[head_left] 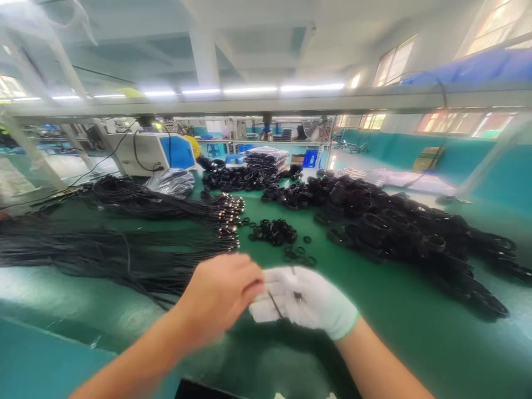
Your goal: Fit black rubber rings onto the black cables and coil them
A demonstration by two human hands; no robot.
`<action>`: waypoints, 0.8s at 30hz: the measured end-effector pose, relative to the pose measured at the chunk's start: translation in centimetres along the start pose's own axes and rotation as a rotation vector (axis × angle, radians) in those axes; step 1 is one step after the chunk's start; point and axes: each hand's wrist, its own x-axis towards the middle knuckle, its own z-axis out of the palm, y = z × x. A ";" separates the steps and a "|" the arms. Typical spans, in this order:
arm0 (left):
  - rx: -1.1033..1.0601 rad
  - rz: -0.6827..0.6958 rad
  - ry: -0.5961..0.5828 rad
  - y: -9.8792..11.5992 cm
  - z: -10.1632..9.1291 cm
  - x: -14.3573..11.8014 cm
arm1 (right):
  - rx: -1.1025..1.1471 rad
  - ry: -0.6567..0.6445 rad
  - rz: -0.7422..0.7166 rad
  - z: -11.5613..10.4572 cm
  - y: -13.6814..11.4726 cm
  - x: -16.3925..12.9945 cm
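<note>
My left hand (222, 291), bare, is closed in a pinch beside the gloved fingers of my other hand. Whatever lies between its fingertips is hidden. My right hand (301, 299) wears a white glove and is turned palm up, with its fingers stretched out. Across the gloved fingers runs a thin black strip (274, 305), and a small black piece (298, 296) rests on the palm. Just beyond both hands, several small black rings (274, 231) lie heaped on the green table (316, 271), with a few loose rings (300, 255) nearer me.
Long bundles of black cables (95, 244) with metal ends (228, 221) cover the left side. Coiled black cables (382, 221) are piled on the right and at the back (249, 172). A white and blue machine (145, 152) stands back left, below a crossbar (266, 104).
</note>
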 end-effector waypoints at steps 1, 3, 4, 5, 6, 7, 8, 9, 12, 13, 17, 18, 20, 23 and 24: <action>-0.045 -0.044 -0.046 -0.4 -0.7 0.9 | 0.001 -0.055 0.037 0.3 0.5 0.0; -0.144 -0.096 -0.107 -1.1 -1.2 2.5 | 0.014 -0.130 0.084 0.9 1.3 0.1; -0.188 -0.115 -0.123 -1.4 -1.1 3.1 | 0.017 -0.142 0.095 1.2 1.5 0.2; -0.226 -0.132 -0.128 -1.7 -0.8 3.5 | 0.019 -0.141 0.097 1.4 1.8 0.2; -0.259 -0.148 -0.127 -1.9 -0.3 3.8 | 0.023 -0.134 0.095 1.6 2.0 0.3; -0.294 -0.166 -0.128 -2.3 0.3 3.9 | 0.035 -0.127 0.091 1.7 2.1 0.3; -0.335 -0.180 -0.139 -2.7 1.1 3.9 | 0.055 -0.118 0.084 1.8 2.1 0.4; -0.372 -0.197 -0.153 -3.1 1.9 3.8 | 0.086 -0.112 0.070 2.0 2.0 0.4; -0.412 -0.255 -0.193 -4.3 4.7 2.5 | 0.224 -0.100 -0.053 2.2 0.9 0.5; -0.372 -0.274 -0.198 -4.4 5.6 1.7 | 0.266 -0.085 -0.124 2.3 0.4 0.5; 0.015 -0.206 -0.279 -2.5 7.1 -1.6 | 0.255 0.093 -0.343 1.9 -1.0 0.5; 0.100 -0.137 -0.300 -1.6 6.7 -2.1 | 0.202 0.145 -0.341 1.7 -0.9 0.5; 0.180 0.012 -0.273 0.0 5.0 -2.2 | 0.081 0.166 -0.262 1.4 -0.1 0.6; 0.178 0.122 -0.150 0.4 1.5 -0.3 | -0.003 0.003 -0.086 1.3 1.6 0.5; 0.140 0.127 -0.157 0.1 0.6 0.5 | 0.003 -0.058 -0.041 1.4 2.1 0.5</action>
